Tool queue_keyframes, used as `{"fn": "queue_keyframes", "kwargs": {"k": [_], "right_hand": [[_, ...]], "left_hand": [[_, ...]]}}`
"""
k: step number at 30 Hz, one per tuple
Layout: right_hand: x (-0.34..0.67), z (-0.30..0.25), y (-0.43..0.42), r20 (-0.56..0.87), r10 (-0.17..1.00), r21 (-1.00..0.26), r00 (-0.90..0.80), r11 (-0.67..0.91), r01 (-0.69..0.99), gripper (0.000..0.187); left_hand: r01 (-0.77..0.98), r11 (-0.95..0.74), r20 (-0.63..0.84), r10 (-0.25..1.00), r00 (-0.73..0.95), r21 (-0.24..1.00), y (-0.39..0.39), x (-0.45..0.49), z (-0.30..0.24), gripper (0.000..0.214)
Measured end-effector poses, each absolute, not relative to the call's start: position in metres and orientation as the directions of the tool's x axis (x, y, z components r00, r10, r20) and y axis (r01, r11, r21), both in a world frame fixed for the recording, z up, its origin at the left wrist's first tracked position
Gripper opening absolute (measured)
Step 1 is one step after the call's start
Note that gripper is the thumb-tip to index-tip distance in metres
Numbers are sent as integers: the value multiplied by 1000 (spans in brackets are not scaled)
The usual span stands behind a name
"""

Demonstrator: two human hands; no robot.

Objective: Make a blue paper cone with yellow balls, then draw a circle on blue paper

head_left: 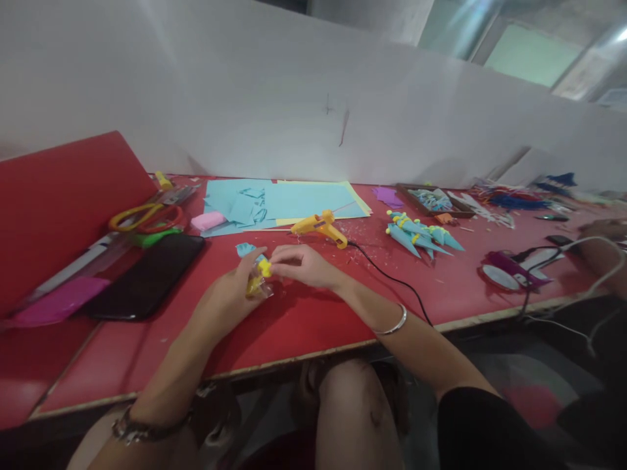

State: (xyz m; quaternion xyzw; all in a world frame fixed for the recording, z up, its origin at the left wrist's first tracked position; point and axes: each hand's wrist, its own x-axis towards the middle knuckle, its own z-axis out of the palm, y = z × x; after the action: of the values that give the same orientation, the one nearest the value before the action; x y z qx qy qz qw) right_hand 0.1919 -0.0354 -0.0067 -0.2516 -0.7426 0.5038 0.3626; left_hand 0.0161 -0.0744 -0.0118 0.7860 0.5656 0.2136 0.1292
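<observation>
My left hand is closed around a small clear plastic packet with something yellow in it. A light-blue paper piece sticks out past its fingers. At the packet's top is a soft-looking yellow lump, perhaps clay. My right hand has its thumb and forefinger pinched together against this lump. Just behind the hands lies a yellow hot glue gun, its black cord running to the front edge. To the right, several blue paper cones with yellow bits lie in a pile.
Blue paper sheets with cut pieces lie at the back beside a pink block. Left are scissors and a black phone. A tray stands back right; a purple device and another person's hand are farther right.
</observation>
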Motion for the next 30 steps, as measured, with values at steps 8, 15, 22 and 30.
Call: {"fn": "queue_keyframes", "kwargs": {"k": [8, 15, 22, 30], "right_hand": [[189, -5, -39, 340, 758, -898, -557, 438, 47, 30], [183, -8, -41, 248, 811, -958, -529, 285, -12, 10], [182, -8, -35, 130, 797, -982, -590, 184, 32, 25], [186, -7, -41, 266, 771, -937, -579, 349, 34, 25]], "left_hand": [[835, -308, 196, 950, 243, 457, -74, 17, -12, 59], [845, -308, 194, 950, 246, 437, -76, 20, -10, 57], [880, -240, 155, 969, 192, 411, -76, 20, -9, 60], [865, -261, 181, 963, 201, 428, -76, 19, -13, 62]]}}
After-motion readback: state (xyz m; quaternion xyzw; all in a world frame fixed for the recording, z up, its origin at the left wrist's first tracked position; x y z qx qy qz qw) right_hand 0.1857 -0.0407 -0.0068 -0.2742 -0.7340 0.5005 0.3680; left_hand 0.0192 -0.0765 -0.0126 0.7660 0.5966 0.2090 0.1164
